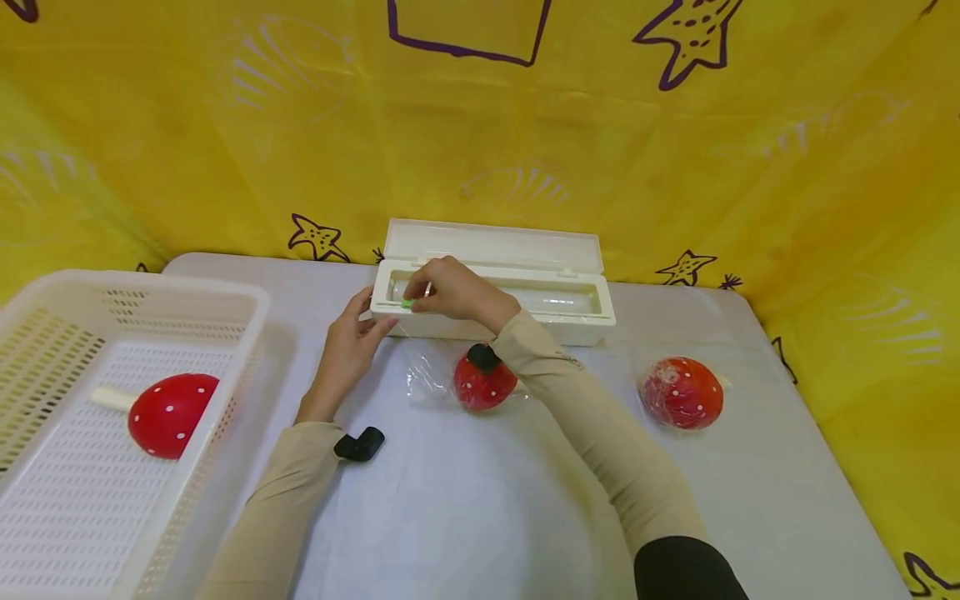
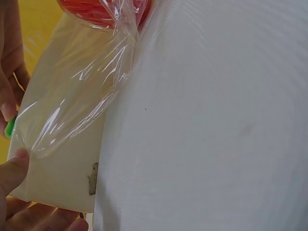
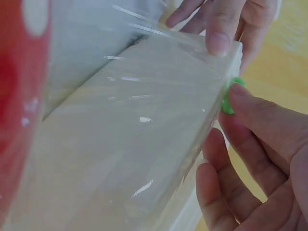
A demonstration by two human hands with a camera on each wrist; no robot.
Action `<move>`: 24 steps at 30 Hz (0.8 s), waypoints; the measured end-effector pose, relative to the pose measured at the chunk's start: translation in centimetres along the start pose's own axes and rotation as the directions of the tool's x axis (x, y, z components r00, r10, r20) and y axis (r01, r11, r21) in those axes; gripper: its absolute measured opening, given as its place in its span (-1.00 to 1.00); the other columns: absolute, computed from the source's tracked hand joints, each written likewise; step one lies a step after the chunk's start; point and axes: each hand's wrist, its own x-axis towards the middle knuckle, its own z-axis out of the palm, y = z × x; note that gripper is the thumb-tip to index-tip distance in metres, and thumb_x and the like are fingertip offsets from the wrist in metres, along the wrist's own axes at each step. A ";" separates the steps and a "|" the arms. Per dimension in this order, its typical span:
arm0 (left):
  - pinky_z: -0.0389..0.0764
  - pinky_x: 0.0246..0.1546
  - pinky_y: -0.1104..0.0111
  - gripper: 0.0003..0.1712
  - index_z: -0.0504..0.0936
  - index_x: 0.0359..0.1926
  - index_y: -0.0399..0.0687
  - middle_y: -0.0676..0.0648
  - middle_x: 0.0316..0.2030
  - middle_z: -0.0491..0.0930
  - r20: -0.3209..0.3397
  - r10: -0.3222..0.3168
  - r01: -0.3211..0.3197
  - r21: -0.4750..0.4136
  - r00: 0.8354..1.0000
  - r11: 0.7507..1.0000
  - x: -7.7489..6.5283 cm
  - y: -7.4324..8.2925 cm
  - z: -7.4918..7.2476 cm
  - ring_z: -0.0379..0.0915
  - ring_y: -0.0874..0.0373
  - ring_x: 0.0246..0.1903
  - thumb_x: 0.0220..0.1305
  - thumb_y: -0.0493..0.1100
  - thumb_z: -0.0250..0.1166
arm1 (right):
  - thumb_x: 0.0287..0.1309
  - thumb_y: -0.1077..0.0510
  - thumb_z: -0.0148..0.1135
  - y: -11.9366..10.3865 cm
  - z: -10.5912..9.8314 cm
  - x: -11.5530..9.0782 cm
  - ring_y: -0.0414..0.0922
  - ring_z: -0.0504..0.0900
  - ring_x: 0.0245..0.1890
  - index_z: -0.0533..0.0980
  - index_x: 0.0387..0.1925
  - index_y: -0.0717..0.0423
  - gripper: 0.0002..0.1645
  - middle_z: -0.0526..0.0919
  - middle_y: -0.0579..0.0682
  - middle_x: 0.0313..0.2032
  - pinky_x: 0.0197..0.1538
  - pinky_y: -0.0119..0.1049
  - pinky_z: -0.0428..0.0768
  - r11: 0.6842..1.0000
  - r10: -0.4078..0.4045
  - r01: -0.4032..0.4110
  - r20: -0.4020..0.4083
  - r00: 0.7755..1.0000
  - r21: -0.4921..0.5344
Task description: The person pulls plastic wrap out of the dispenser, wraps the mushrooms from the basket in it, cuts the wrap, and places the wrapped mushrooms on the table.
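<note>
A white cling film dispenser (image 1: 577,334) stands at the back of the table, its lid (image 1: 495,243) raised. My left hand (image 1: 347,350) grips its left end, thumb (image 2: 14,173) pressing the film at the front corner and fingers around the end. With thumb and index finger my right hand (image 1: 459,292) pinches the green slide cutter (image 3: 228,98) at the left of the dispenser's front edge. Clear cling film (image 2: 72,115) hangs from that edge down to a red, white-dotted toy mushroom (image 1: 480,388), partly hidden by the right wrist's black camera.
On the left, a white plastic basket (image 1: 258,312) contains a red toy mushroom (image 1: 168,417) with a white stem. Another dotted mushroom (image 1: 682,393), wrapped in film, lies to the right. Yellow patterned cloth (image 1: 480,125) hangs behind the white-covered table (image 1: 450,517).
</note>
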 end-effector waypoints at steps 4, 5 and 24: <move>0.60 0.09 -0.01 -0.26 0.15 0.49 -0.12 -0.33 0.39 0.32 0.003 0.000 0.000 -0.004 1.000 1.000 0.0 0.1 0.1 0.54 -0.31 0.14 0.40 -0.12 0.23 | 0.19 0.24 0.36 0.1 -0.1 0.0 -0.06 0.68 -0.13 0.70 -0.10 0.21 -0.76 0.77 0.07 -0.17 -0.01 -0.35 0.61 1.000 0.004 -0.004 0.004 1.000 -0.026; 0.60 0.09 -0.01 -0.26 0.15 0.49 -0.12 -0.34 0.39 0.32 0.004 0.000 0.000 -0.005 1.000 1.000 0.0 0.1 0.1 0.54 -0.31 0.14 0.40 -0.12 0.24 | 0.19 0.24 0.37 0.2 -0.1 0.0 -0.06 0.68 -0.13 0.70 -0.10 0.21 -0.76 0.77 0.07 -0.17 -0.01 -0.35 0.61 0.999 0.005 -0.005 0.006 1.000 -0.032; 0.59 0.11 -0.04 -0.27 0.16 0.48 -0.13 -0.33 0.38 0.32 -0.002 0.008 -0.008 -0.007 1.000 1.000 -0.1 0.2 0.0 0.53 -0.31 0.15 0.40 -0.14 0.24 | 0.20 0.25 0.34 0.9 -1.2 -1.7 -0.05 0.69 -0.14 0.70 -0.09 0.19 -0.76 0.77 0.08 -0.17 0.01 -0.31 0.62 0.997 0.050 -0.048 0.046 0.998 -0.058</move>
